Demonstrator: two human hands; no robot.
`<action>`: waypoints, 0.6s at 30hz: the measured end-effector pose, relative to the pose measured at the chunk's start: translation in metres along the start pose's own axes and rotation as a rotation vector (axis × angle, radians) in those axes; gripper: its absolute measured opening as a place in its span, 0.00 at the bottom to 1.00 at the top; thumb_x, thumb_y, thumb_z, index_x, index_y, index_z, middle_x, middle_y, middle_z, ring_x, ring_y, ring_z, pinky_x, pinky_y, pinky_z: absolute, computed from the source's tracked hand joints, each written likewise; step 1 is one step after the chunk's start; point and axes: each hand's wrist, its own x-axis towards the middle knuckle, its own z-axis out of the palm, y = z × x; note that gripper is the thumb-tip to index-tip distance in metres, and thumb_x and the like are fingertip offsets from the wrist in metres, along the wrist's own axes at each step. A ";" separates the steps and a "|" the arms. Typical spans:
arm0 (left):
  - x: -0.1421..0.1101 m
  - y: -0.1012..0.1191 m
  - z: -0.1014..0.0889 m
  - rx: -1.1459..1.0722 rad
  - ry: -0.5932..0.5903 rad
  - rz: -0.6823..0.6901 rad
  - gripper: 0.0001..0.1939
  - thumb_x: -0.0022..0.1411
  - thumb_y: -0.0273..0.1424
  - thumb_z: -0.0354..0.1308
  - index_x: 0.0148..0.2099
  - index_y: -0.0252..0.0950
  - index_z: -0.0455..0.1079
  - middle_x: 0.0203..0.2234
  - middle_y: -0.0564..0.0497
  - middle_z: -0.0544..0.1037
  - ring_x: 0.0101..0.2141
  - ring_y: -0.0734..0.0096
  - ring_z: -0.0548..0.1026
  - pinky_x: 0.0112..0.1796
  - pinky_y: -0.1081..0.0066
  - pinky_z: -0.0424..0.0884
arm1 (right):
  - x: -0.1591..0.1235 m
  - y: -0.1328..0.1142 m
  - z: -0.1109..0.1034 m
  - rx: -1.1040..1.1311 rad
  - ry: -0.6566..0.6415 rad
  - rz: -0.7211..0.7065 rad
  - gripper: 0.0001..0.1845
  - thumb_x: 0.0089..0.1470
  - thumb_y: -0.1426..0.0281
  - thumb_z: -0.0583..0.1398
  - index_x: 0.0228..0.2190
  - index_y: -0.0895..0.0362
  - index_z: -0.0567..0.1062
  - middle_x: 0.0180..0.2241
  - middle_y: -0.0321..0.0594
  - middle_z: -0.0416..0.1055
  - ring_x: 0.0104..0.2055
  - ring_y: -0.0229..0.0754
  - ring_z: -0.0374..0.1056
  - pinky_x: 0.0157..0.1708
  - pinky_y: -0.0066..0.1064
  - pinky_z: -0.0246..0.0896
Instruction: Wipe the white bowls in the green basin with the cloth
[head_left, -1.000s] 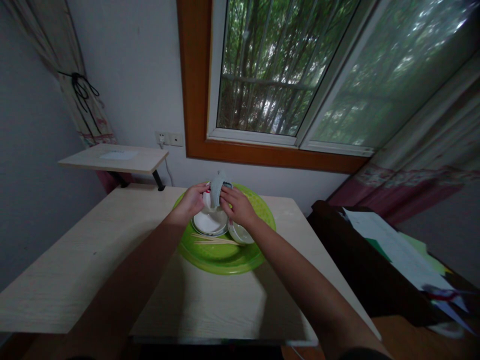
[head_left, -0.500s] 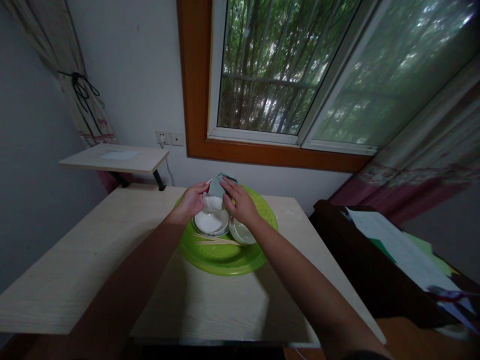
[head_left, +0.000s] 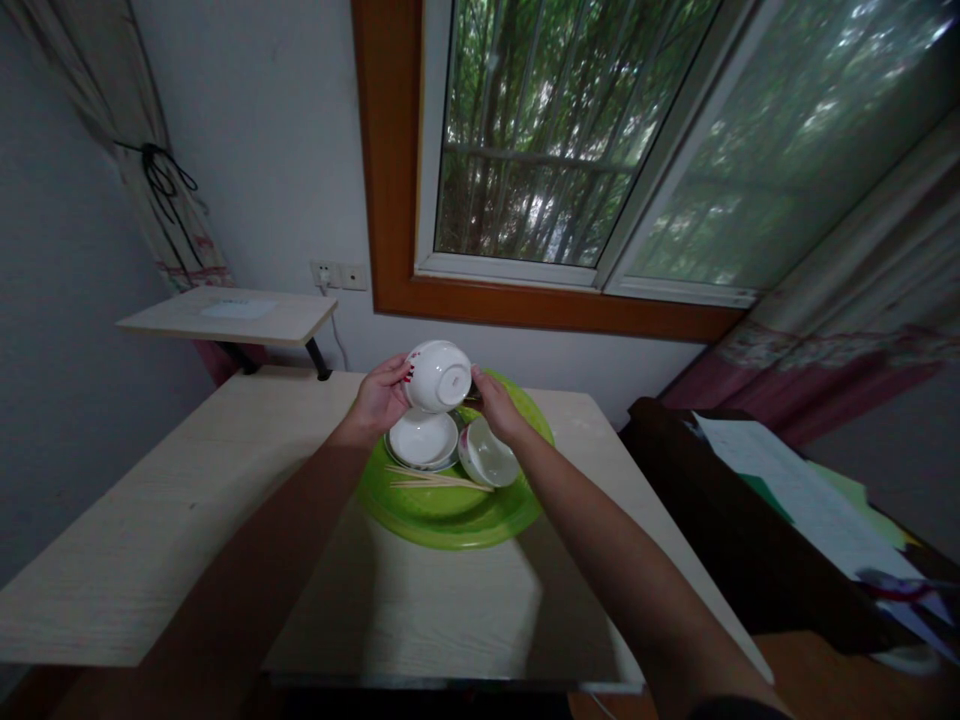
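Observation:
A white bowl (head_left: 441,376) with red decoration is held tilted above the tray, its foot ring turned toward me. My left hand (head_left: 381,400) grips its left side, fingers closed on the rim. My right hand (head_left: 496,402) is closed at the bowl's right edge, some fingers hidden behind it. Only a small dark edge of the grey cloth (head_left: 473,396) shows by those fingers. Below, a white dish (head_left: 422,440) sits stacked on another on the round green tray (head_left: 450,530). Beside it a second bowl (head_left: 489,455) leans tilted, its inside showing. Several wooden chopsticks (head_left: 435,481) lie in front.
The tray rests on a pale wooden table (head_left: 225,530). A small raised shelf (head_left: 232,318) with a paper on it stands at the back left. Behind are a wall socket (head_left: 330,276) and a window. At right, papers (head_left: 795,490) lie on a dark surface.
The bowl has been turned so its underside faces me. My right hand has moved from on top of it to its right edge, and the grey cloth has mostly gone from sight.

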 end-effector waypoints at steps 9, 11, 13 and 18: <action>0.004 -0.002 -0.002 0.015 0.061 0.004 0.10 0.60 0.24 0.58 0.44 0.32 0.76 0.39 0.46 0.81 0.38 0.67 0.77 0.42 0.69 0.73 | -0.007 -0.020 0.006 0.254 -0.007 0.040 0.25 0.41 0.49 0.73 0.33 0.54 0.75 0.32 0.34 0.76 0.34 0.39 0.68 0.34 0.28 0.67; 0.007 -0.005 -0.001 0.042 0.075 0.003 0.11 0.60 0.24 0.58 0.45 0.32 0.76 0.41 0.45 0.81 0.40 0.66 0.77 0.43 0.69 0.72 | -0.010 -0.023 0.008 0.278 -0.036 0.047 0.24 0.39 0.53 0.74 0.32 0.54 0.75 0.29 0.33 0.74 0.31 0.37 0.67 0.31 0.27 0.66; 0.009 -0.008 -0.001 0.070 0.108 0.007 0.12 0.60 0.24 0.58 0.46 0.33 0.76 0.43 0.46 0.81 0.41 0.67 0.77 0.44 0.70 0.72 | -0.011 -0.025 0.009 0.286 -0.066 0.070 0.24 0.38 0.56 0.76 0.32 0.54 0.75 0.28 0.32 0.73 0.28 0.36 0.66 0.28 0.26 0.64; 0.010 -0.016 0.001 0.147 0.121 -0.011 0.09 0.61 0.25 0.58 0.44 0.33 0.76 0.40 0.47 0.81 0.40 0.67 0.76 0.43 0.71 0.71 | -0.011 -0.022 0.011 0.261 -0.091 0.073 0.25 0.38 0.57 0.76 0.34 0.55 0.75 0.28 0.31 0.73 0.27 0.35 0.65 0.28 0.26 0.63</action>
